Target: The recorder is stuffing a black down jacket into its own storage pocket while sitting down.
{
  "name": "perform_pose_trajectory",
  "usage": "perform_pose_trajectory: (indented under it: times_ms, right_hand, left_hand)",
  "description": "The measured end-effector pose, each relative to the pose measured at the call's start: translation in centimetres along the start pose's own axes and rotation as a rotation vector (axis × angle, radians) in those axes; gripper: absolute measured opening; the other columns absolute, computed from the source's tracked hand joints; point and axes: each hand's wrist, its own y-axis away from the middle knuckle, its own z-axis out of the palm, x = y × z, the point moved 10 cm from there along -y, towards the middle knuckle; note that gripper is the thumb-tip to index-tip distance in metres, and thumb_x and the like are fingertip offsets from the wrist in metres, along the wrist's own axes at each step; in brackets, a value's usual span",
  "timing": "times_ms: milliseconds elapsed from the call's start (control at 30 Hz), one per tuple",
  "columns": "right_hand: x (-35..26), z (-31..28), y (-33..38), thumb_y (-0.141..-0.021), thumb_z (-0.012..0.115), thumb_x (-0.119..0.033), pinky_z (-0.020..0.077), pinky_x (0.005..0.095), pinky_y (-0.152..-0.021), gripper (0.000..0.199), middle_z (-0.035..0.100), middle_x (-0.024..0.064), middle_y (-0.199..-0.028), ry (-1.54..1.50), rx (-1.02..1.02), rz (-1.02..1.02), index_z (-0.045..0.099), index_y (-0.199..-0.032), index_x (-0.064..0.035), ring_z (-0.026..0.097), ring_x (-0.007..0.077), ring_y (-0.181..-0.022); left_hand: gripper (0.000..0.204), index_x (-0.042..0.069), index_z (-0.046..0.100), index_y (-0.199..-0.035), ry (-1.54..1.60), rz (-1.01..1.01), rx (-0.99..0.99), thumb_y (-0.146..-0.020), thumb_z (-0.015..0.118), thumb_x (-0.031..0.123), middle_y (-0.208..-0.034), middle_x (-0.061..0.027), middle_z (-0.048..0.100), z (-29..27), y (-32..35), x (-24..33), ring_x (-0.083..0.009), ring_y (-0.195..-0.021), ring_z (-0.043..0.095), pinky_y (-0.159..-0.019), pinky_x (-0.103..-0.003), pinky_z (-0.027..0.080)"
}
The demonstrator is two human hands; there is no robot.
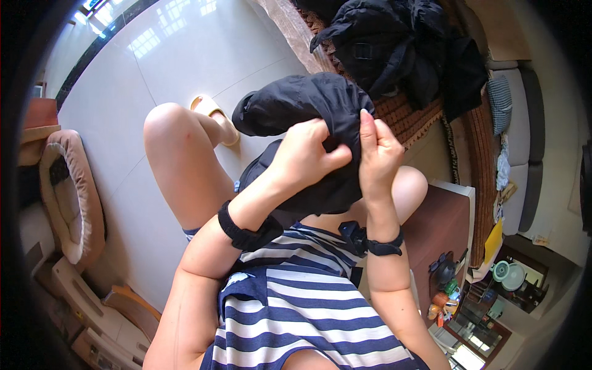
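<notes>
Across my lap lies a black garment (296, 102) of thin, shiny, crinkled fabric, with a puffy tube like a sleeve stretching to the left. My left hand (311, 151) is closed on its cloth near the middle, fingers curled and thumb pointing right. Close beside it, my right hand (379, 151) pinches the garment's right edge between thumb and fingers. The cloth bunches and folds between the two hands. Its lower part rests over my thighs and is partly covered by my left forearm.
More black clothing (388, 49) is heaped on a brown woven cover (404, 120) at the far right. A brown-topped table (425, 228) carrying small items stands at my right. On the left are a round pet bed (74, 197) and a wooden chair (132, 308). Pale tiles (129, 129) cover the floor.
</notes>
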Motion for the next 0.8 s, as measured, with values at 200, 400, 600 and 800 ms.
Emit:
perform_pose_trajectory:
  times_ms: [200, 400, 600, 800]
  right_hand:
    - [1.6, -1.0, -1.3, -0.087, 0.060, -0.022, 0.0213, 0.0225, -0.044, 0.043, 0.026, -0.0072, -0.055, -0.211, -0.052, 0.184, 0.036, -0.055, -0.0053, 0.024, 0.0033, -0.053]
    - [3.9, 0.1, -0.6, -0.084, 0.063, -0.029, 0.0286, 0.0171, -0.049, 0.032, 0.042, -0.0083, -0.062, -0.379, -0.129, 0.392, 0.050, -0.070, -0.0033, 0.034, 0.0014, -0.057]
    - [2.8, 2.2, 0.5, -0.084, 0.062, -0.017, 0.0407, 0.0256, -0.059, 0.021, 0.054, 0.0083, -0.068, -0.106, -0.283, 0.188, 0.052, -0.086, 0.0014, 0.049, 0.0087, -0.066]
    - [3.5, 3.1, 2.1, -0.088, 0.056, -0.014, 0.0402, 0.0218, -0.063, 0.013, 0.056, -0.0002, -0.073, -0.605, -0.353, 0.384, 0.053, -0.088, -0.0007, 0.047, 0.0051, -0.068]
  left_hand:
    - [0.009, 0.000, 0.055, -0.077, 0.002, 0.042, 0.100, -0.075, 0.059, 0.008, -0.063, -0.0102, 0.055, -2.3, -0.6, -0.4, -0.0200, -0.052, 0.053, -0.051, -0.028, 0.044]
    - [0.011, 0.004, 0.059, -0.095, 0.923, -0.463, -0.053, -0.085, 0.058, 0.009, -0.077, 0.0030, 0.058, 0.7, 0.7, -4.1, -0.0019, -0.069, 0.052, -0.057, -0.015, 0.039]
    - [0.016, 0.002, 0.056, -0.093, 0.776, -0.375, -0.191, -0.079, 0.064, 0.001, -0.079, 0.0033, 0.056, 2.6, 1.0, -4.0, -0.0011, -0.071, 0.051, -0.062, -0.016, 0.042]
    - [0.018, -0.002, 0.049, -0.079, 0.111, -0.062, -0.036, -0.073, 0.064, 0.005, -0.068, -0.0014, 0.052, -0.1, 0.0, -1.7, -0.0058, -0.065, 0.047, -0.057, -0.021, 0.041]
